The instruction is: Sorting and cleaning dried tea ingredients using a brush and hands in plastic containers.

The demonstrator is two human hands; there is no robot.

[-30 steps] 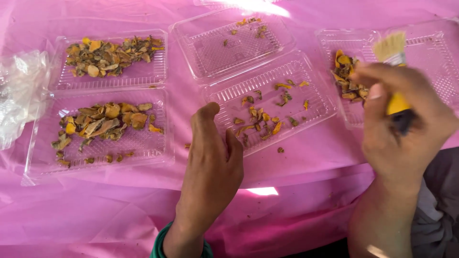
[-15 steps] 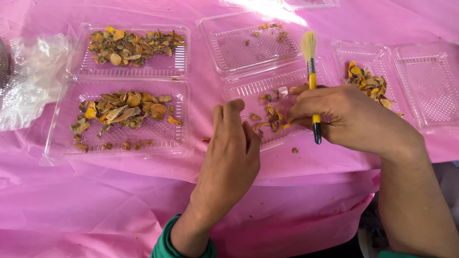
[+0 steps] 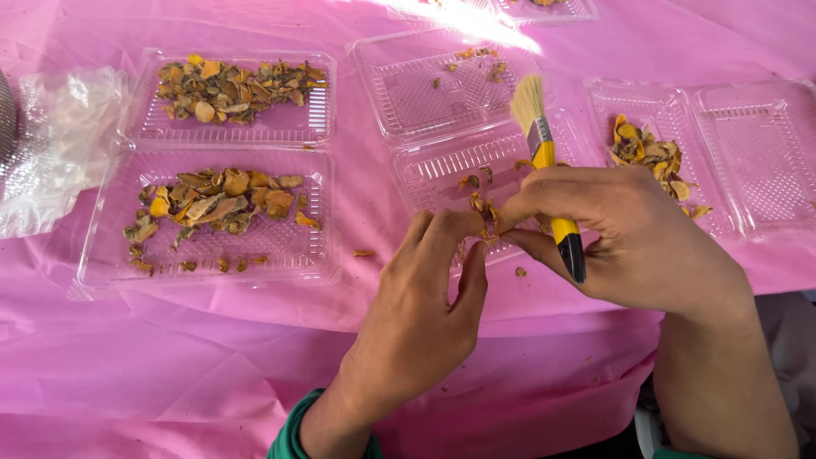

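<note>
Two hands (image 3: 510,255) over orange pieces (image 3: 483,208)

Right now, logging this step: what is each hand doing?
Left hand: fingers pinched at the dried pieces; grip cannot be told.
Right hand: closed around the brush.

brush (image 3: 544,161): small paintbrush, yellow handle going black at the tip, metal ferrule, pale bristles. Standing tilted with bristles pointing up and away, handle tucked in the right hand (image 3: 625,234).

dried pieces (image 3: 482,208): little orange-brown shrivelled bits, pinched right between the fingertips of both hands, left hand (image 3: 425,314) coming in from below.

tray (image 3: 442,174): clear plastic clamshell half, ridged floor, nearly bare, sitting just beyond the fingertips of both hands with a few crumbs in it.
</note>
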